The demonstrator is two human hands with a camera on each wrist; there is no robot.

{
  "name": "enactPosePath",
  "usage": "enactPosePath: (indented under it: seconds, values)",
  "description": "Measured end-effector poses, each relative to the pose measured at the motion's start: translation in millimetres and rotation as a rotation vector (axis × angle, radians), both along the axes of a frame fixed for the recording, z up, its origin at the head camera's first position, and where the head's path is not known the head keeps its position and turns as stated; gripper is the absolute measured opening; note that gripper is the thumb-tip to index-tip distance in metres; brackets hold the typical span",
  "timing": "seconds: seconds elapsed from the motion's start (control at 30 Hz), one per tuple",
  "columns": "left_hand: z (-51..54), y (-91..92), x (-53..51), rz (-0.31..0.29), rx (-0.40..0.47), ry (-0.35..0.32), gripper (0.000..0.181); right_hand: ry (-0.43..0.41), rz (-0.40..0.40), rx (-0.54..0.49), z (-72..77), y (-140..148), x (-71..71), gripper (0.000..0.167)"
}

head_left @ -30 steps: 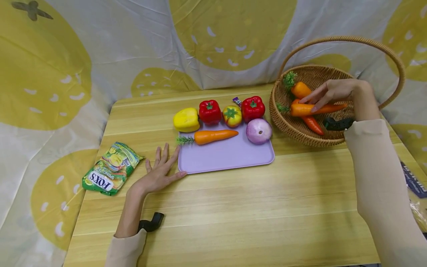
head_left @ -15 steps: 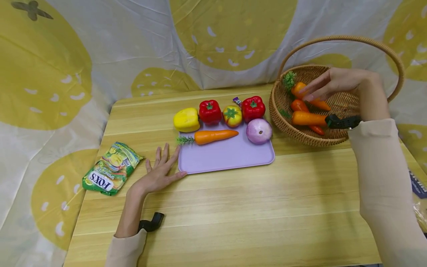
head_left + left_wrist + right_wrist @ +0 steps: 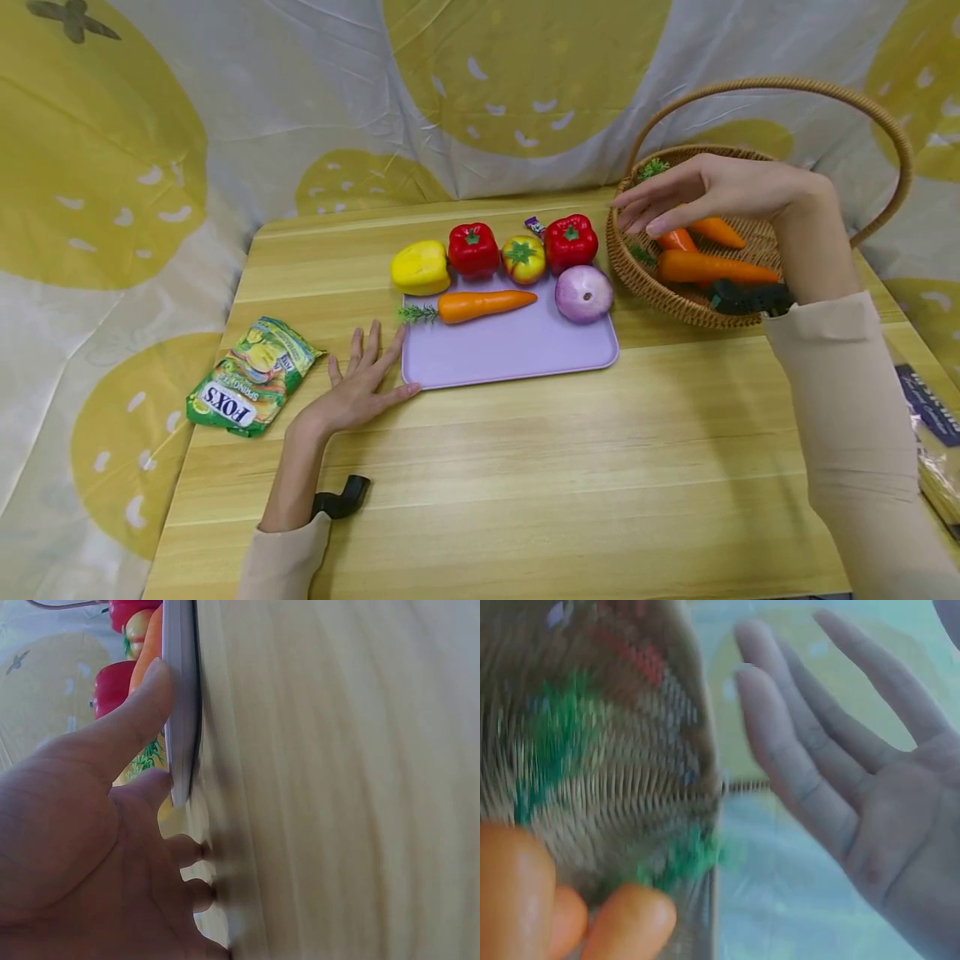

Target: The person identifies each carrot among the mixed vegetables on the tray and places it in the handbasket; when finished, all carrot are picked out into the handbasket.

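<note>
In the head view my right hand (image 3: 712, 192) hovers over the wicker basket (image 3: 663, 307), fingers loosely extended, holding nothing. Inside the basket lie a front carrot (image 3: 708, 267), a second carrot (image 3: 718, 232) partly behind the hand, and a reddish-orange vegetable (image 3: 677, 240) between them. The right wrist view confirms that no object touches the palm. My left hand (image 3: 352, 398) spreads its fingers on the table, thumb and index touching the left end of the lilac tray (image 3: 510, 358). On that tray lies another carrot (image 3: 480, 306), with a purple onion (image 3: 583, 294) at its right end.
Along the tray's back edge sit a yellow pepper (image 3: 420, 268), two red peppers (image 3: 472, 252) and a yellow-red tomato (image 3: 522, 258). A small purple wrapper (image 3: 534, 225) lies behind them. A green Fox's bag (image 3: 251, 379) rests left. The basket's tall handle (image 3: 787, 83) arches overhead.
My right hand has let go of the front carrot, which now lies in the basket. The hand rose, then shifted left toward the basket's left rim. My left hand has stayed still.
</note>
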State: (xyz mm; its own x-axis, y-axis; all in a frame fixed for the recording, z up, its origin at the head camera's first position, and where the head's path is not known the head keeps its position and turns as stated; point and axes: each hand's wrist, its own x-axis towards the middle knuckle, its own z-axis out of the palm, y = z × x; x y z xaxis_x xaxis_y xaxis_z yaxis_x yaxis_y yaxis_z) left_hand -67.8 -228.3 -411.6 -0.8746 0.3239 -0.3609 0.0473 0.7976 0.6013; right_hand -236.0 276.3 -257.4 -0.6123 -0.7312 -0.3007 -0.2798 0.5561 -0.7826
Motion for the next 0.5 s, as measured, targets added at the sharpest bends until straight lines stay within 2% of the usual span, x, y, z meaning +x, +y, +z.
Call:
enactPosePath:
  seconds: [0.13, 0.23, 0.37, 0.43, 0.5]
  values:
    - [6.5, 3.3, 0.6, -0.011, -0.001, -0.005, 0.092, -0.007, -0.012, -0.049, 1.0, -24, 11.3, 0.046]
    - [6.9, 3.8, 0.4, -0.022, 0.015, 0.010, 0.091, -0.005, 0.005, -0.093, -2.1, -43, 19.6, 0.046]
    - [7.4, 4.9, 0.4, -0.022, 0.018, 0.010, 0.091, -0.002, 0.053, -0.151, -11.6, -70, 29.5, 0.052]
    - [9.9, 6.5, 1.2, -0.014, 0.015, 0.001, 0.092, -0.014, 0.050, -0.169, -17.7, -83, 33.7, 0.054]
    - [8.2, 6.2, 1.2, -0.009, 0.026, -0.002, 0.091, -0.011, 0.039, -0.175, -24.7, -97, 37.1, 0.055]
